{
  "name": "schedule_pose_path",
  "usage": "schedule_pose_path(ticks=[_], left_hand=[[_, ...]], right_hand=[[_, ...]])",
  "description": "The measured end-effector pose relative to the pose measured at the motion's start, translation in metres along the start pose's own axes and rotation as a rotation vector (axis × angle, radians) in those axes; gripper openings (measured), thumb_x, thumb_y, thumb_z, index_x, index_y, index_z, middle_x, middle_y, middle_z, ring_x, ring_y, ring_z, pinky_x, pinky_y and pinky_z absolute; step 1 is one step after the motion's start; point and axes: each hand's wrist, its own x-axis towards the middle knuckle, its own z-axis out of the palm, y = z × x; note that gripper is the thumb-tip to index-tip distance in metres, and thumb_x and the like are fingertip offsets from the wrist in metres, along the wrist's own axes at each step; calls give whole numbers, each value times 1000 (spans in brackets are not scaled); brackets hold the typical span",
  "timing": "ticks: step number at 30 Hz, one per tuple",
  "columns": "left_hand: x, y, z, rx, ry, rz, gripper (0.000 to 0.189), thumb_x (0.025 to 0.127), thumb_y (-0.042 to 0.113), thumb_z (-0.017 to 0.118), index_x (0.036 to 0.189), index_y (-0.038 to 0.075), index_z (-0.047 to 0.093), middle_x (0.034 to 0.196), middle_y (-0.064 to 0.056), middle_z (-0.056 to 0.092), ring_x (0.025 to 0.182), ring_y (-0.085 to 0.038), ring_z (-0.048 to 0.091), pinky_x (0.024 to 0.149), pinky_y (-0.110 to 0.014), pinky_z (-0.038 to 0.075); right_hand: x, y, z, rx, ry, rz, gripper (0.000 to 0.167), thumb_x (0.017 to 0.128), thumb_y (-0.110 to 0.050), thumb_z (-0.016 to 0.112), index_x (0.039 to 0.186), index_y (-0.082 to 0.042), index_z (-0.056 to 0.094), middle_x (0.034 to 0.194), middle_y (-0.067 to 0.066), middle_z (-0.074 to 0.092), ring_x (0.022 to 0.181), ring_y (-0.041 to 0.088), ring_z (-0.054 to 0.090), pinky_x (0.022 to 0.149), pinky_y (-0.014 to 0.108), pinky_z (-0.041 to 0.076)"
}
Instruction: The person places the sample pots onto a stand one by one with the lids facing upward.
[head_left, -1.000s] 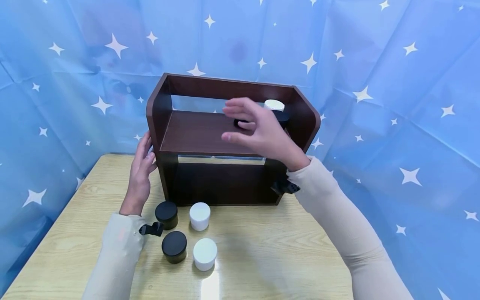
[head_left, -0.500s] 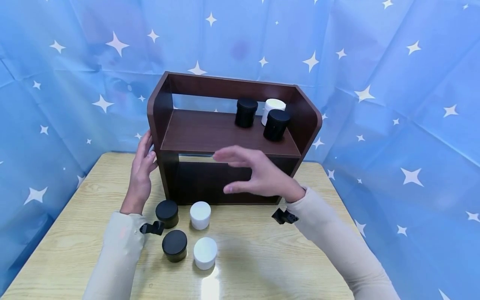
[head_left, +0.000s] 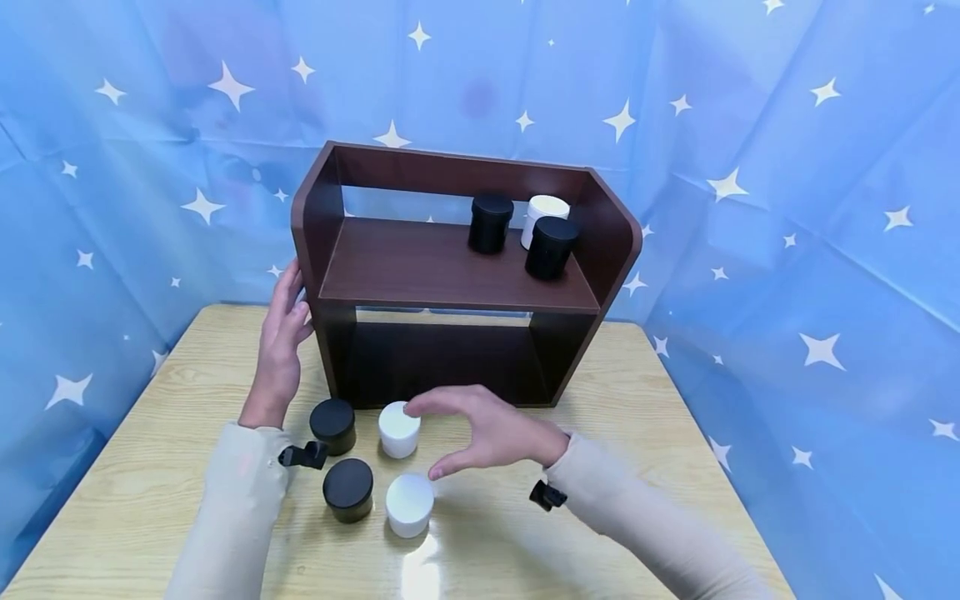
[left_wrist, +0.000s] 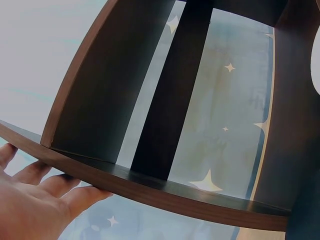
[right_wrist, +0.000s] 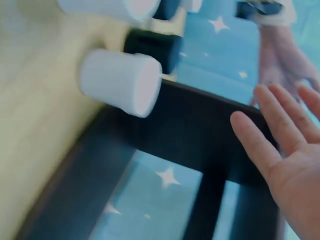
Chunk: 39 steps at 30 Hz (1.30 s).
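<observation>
My left hand [head_left: 279, 358] rests against the outer left side of a dark brown two-tier shelf [head_left: 397, 267], its fingers extended along the panel in the left wrist view. My right hand [head_left: 487, 429] hovers above the table with thumb and fingers spread, holding nothing. Closest to it are two white lidded jars, the rear one [head_left: 399, 435] near its fingertips and the front one [head_left: 409, 507] near its thumb. Whether the fingers touch the rear jar cannot be told from the head view; the right wrist view shows them apart from the white jar [right_wrist: 120, 82].
Left of the white jars stand two black lidded jars, one behind [head_left: 333, 427] and one in front [head_left: 348, 492]. The upper tier carries a black jar [head_left: 490, 225] at the back, a white jar [head_left: 546, 208] and another black jar [head_left: 551, 250] at the right. A starry blue curtain [head_left: 480, 83] hangs behind.
My right hand has come down and toward me from the upper tier to just over the white jars, uncovering the jars on the shelf. The left hand has stayed in place.
</observation>
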Motion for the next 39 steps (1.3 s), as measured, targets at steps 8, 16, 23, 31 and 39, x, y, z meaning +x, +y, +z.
schedule_pose_path(ticks=[8, 16, 23, 31, 39], left_hand=[[1, 1, -1, -4, 6, 0, 57, 103, 30, 32, 159, 36, 25, 168, 7, 24, 157, -19, 20, 118, -71, 21], [1, 1, 0, -13, 10, 8, 57, 102, 29, 32, 158, 36, 27, 168, 6, 25, 156, -19, 21, 118, -72, 21], [1, 0, 1, -15, 12, 12, 57, 102, 29, 33, 158, 36, 27, 168, 6, 25, 156, -20, 21, 118, -73, 20], [1, -1, 2, -6, 13, 8, 57, 102, 30, 33, 158, 36, 27, 167, 7, 25, 156, -20, 20, 118, -73, 19], [0, -1, 1, -15, 12, -9, 57, 102, 30, 33, 159, 36, 25, 168, 6, 23, 157, -19, 19, 118, -71, 20]], right_hand=[[-2, 11, 38, -42, -52, 132, 77, 77, -38, 87, 142, -15, 54, 143, -2, 60, 133, 11, 58, 113, 28, 45], [-3, 21, 67, -149, -87, 128, 81, 74, -43, 87, 143, -16, 53, 144, -3, 60, 137, 11, 53, 115, 29, 43], [-6, 29, 90, -187, -97, 166, 85, 70, -45, 90, 141, -17, 54, 142, -3, 62, 133, 12, 56, 111, 29, 46], [-8, 34, 104, -160, -105, 183, 83, 68, -42, 92, 138, -18, 55, 138, -3, 64, 125, 8, 60, 101, 21, 49], [-11, 40, 114, -150, -107, 174, 81, 68, -41, 92, 137, -18, 56, 137, -5, 64, 124, 6, 60, 102, 21, 48]])
